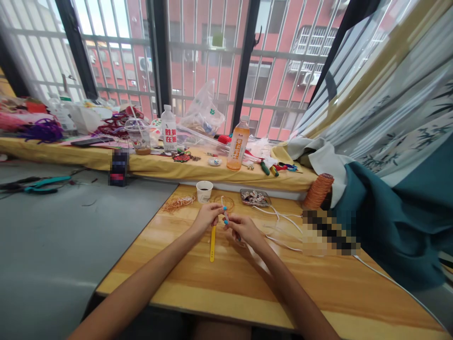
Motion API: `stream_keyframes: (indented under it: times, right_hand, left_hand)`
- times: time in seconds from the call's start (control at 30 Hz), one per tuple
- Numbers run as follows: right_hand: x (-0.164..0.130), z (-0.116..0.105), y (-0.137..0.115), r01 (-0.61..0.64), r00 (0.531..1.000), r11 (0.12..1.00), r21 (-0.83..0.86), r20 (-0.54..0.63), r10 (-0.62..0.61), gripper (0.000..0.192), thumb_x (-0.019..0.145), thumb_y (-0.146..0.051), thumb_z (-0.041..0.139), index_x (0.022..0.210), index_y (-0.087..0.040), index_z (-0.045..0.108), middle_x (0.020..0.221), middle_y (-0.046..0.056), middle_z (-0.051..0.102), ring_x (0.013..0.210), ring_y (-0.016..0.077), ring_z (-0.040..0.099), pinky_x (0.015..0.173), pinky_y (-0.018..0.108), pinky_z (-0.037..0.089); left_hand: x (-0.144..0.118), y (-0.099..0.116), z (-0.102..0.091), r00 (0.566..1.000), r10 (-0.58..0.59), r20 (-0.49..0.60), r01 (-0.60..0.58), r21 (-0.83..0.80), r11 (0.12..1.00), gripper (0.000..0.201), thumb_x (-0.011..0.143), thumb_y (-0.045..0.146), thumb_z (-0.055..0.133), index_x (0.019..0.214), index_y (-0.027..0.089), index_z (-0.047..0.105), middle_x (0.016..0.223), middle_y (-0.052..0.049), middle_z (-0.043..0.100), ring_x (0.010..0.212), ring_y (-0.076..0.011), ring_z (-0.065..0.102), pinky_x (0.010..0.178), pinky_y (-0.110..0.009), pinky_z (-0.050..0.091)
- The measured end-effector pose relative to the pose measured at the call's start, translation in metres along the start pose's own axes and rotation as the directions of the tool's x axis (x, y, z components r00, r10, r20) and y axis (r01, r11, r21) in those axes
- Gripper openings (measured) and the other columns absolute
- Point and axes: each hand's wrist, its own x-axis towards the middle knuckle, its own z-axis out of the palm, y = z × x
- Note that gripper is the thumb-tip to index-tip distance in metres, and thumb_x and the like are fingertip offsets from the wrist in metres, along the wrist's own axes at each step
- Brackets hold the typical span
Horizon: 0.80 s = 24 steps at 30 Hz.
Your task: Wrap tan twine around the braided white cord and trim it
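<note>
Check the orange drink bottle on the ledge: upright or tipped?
Upright. The orange drink bottle stands on its base on the yellow ledge, cap on top.

I'm looking at a home craft corner by a barred window (212, 56): a wooden table (247, 283), a cluttered sill with drink bottles (238, 144), pliers (42, 184), thread spool (318, 190), curtains (389, 118).

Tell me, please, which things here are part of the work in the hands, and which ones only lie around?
In the work:
- left hand and right hand, pinching a thin light cord between them
- yellow strip lying under the hands
- loose tan fibres nearby

Only lying around:
- paper cup
- small tray
- orange drink bottle
- white cable
- thread spool
</note>
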Motion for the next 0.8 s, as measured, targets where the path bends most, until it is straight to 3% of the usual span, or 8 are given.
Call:
stream_keyframes:
  times: [0.27, 0.47, 0.8]
  right_hand:
    - [-0.003, -0.002, -0.009, 0.006, 1.000, 1.000, 0.019, 0.002, -0.006, 0.028, 0.072, -0.038, 0.045, 0.062, -0.013, 0.055, 0.044, -0.005, 0.045, 0.033, 0.0042, 0.036, 0.035, 0.017, 0.027]
    - [-0.005, 0.000, -0.010, 0.012, 0.999, 0.995, -0.100, 0.032, -0.008, 0.030, 0.070, -0.031, 0.049, 0.094, -0.014, 0.058, 0.058, -0.002, 0.054, 0.032, 0.0036, 0.031, 0.033, 0.018, 0.023]
    - [-0.002, -0.001, -0.001, 0.182, 0.983, 0.929, -0.321, 0.045, -0.177, 0.023, 0.076, -0.019, 0.037, 0.077, -0.014, 0.059, 0.059, -0.001, 0.053, 0.047, 0.0070, 0.040, 0.048, 0.018, 0.030]
  left_hand:
    - [0.001, 0.000, -0.005, 1.000, 0.014, -0.013, -0.014, -0.040, 0.999, 0.027, 0.059, 0.035, 0.059, 0.065, 0.009, 0.057, 0.048, 0.002, 0.054, 0.028, -0.0013, 0.032, 0.029, -0.016, 0.019]
    - [0.001, 0.001, -0.004, 1.000, 0.011, -0.028, -0.012, -0.016, 1.000, 0.027, 0.060, 0.035, 0.058, 0.068, 0.009, 0.057, 0.050, 0.002, 0.055, 0.026, -0.0020, 0.033, 0.028, -0.017, 0.019]
    - [0.000, 0.001, -0.006, 1.000, -0.018, 0.006, 0.018, -0.128, 0.992, 0.026, 0.057, 0.032, 0.061, 0.064, 0.008, 0.058, 0.055, 0.000, 0.057, 0.028, 0.0002, 0.030, 0.030, -0.016, 0.014]
